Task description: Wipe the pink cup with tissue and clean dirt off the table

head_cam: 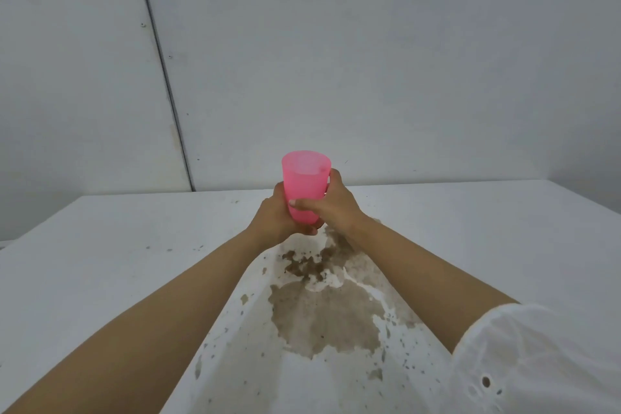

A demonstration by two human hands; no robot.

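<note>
Translucent pink plastic cup [305,186] held upright in the air above the far-middle of the white table [100,245], mouth up, clear of the surface. Left hand [280,217] cupped under and around its base; right hand [331,203] wrapped round its lower wall, thumb across the near side, both closed firmly on it. No tissue to be seen anywhere, whether in a hand or on the table, so wiping of the cup judged not yet begun; whether a wad sits hidden in a palm cannot be told. Table part also untouched by the look of it: a broad brown muddy puddle [322,316] spread between the forearms, darker clotted dirt [305,265] just beyond it, and small specks scattered to both sides. Practically the whole job left, then: tissue to find, cup to wipe, mess to clear. Plenty of bare table left and right of the puddle for setting the cup down; far edge meets the grey wall [369,60] close behind the cup, left edge falls away well apart from the hands. White sleeve [537,356] hanging low near the splatter, likely to pick up dirt.
</note>
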